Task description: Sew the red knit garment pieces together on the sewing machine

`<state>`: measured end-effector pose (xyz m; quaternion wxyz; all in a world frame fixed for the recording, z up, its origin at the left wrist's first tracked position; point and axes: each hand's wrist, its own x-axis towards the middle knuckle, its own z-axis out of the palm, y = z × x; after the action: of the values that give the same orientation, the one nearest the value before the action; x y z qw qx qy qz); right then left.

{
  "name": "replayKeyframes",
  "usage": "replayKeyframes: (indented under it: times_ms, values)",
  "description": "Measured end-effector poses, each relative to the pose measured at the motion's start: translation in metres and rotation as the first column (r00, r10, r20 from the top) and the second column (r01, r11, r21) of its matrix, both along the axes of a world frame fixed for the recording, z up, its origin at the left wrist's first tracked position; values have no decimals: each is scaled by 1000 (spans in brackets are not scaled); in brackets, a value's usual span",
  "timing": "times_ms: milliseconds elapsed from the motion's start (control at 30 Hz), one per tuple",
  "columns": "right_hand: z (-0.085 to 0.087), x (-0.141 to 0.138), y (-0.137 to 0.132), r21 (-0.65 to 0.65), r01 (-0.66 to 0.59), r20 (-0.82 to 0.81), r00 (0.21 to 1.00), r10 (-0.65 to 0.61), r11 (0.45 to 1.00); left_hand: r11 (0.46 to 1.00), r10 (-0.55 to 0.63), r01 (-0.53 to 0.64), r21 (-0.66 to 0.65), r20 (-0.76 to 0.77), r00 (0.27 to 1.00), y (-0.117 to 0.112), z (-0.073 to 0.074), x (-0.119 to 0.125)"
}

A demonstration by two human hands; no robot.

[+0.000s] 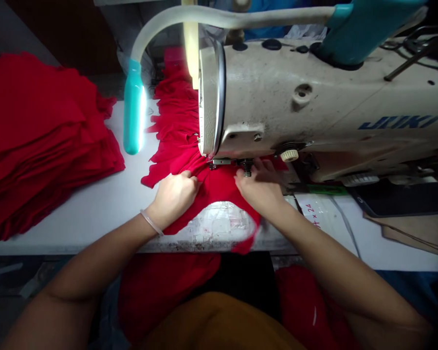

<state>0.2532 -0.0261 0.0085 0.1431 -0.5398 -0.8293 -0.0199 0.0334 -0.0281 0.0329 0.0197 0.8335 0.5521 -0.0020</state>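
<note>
Red fabric (pixel 219 187) passes beneath the head of a beige sewing machine (pixel 263 97), bunched in many folds on its left side. My left hand (pixel 177 192) is closed with curled fingers on the cloth, left of the needle area. On the right, my right hand (pixel 261 187) grips the same cloth close to the presser area; its fingertips are partly hidden by the machine's small black fitting (pixel 247 166). The cloth's front edge curves between both hands, and one corner hangs at the table's front edge.
A tall stack of red fabric pieces (pixel 40 146) sits at left on the white table (pixel 105 209). A lit turquoise lamp (pixel 133 116) hangs over the table. At right lie a dark phone-like device (pixel 405 197) and brown card (pixel 416 231). More red cloth (pixel 160 291) lies over my lap.
</note>
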Motion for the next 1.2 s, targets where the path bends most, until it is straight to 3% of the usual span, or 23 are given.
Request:
replayKeyframes:
  times_ms: [100, 167, 333, 433, 633, 833, 933, 967, 1000, 1033, 1067, 1100, 1167, 1200]
  values:
    - [-7, -7, 5, -120, -161, -129, 981, 145, 980, 974, -212, 205, 100, 58, 976, -5, -10, 6]
    - [-12, -11, 5, -184, -263, -194, 954, 227, 947, 954, -290, 275, 120, 134, 948, -3, -18, 2]
    - [-23, -13, 8, -133, -196, -197, 966, 168, 972, 966, -258, 248, 76, 170, 951, -1, -24, -8]
    - [-27, -13, 9, -80, -219, -167, 965, 204, 972, 974, -226, 219, 62, 160, 961, -2, -23, -9]
    - [-31, -12, 5, -120, -242, -130, 965, 227, 963, 975, -218, 221, 1, 161, 963, 1, -19, -14]
    - [-24, -19, -4, -112, -194, -78, 979, 186, 975, 971, -227, 237, -43, 175, 958, 2, -17, -13]
    - [-8, 17, -29, 57, -283, -123, 950, 288, 957, 971, -219, 232, -52, 184, 958, -2, -17, -12]
    - [-2, 40, -38, 157, -242, -157, 951, 266, 958, 972, -219, 231, -49, 189, 957, -3, -17, -13]
    - [4, 67, -48, 295, -93, -215, 963, 161, 951, 971, -220, 233, -45, 195, 956, -4, -17, -14]
    - [9, 96, -56, 400, 132, -269, 963, -21, 907, 971, -223, 236, -42, 201, 954, -3, -17, -15]
    - [12, 125, -62, 534, 329, -321, 931, -173, 779, 970, -224, 238, -43, 206, 953, -2, -18, -15]
    - [14, 152, -66, 468, 441, -315, 893, -321, 766, 971, -222, 236, -44, 210, 952, 0, -18, -16]
    - [11, 191, -69, 402, 502, -278, 864, -420, 766, 973, -210, 225, -49, 213, 954, 6, -18, -17]
    - [8, 203, -68, 346, 500, -243, 865, -439, 793, 975, -202, 217, -50, 212, 956, 9, -18, -17]
